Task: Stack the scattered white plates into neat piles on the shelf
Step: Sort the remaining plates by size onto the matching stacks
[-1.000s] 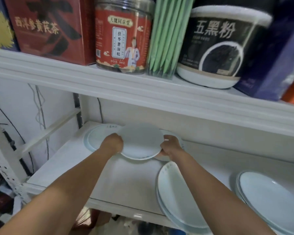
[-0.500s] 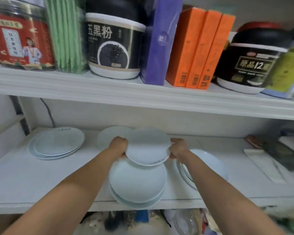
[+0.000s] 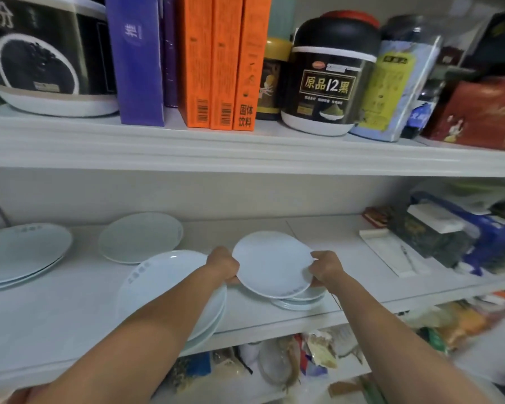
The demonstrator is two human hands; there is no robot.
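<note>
Fingers of the left hand and right hand pinch opposite rims of a smooth, round, glossy white plate, held slightly tilted just above a small plate pile on the white shelf.

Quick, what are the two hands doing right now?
Left hand: closed on the left rim of the small white plate.
Right hand: closed on the right rim of the same plate.

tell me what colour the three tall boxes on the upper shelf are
Orange, with barcodes near the bottom, seen in the head view.
</note>
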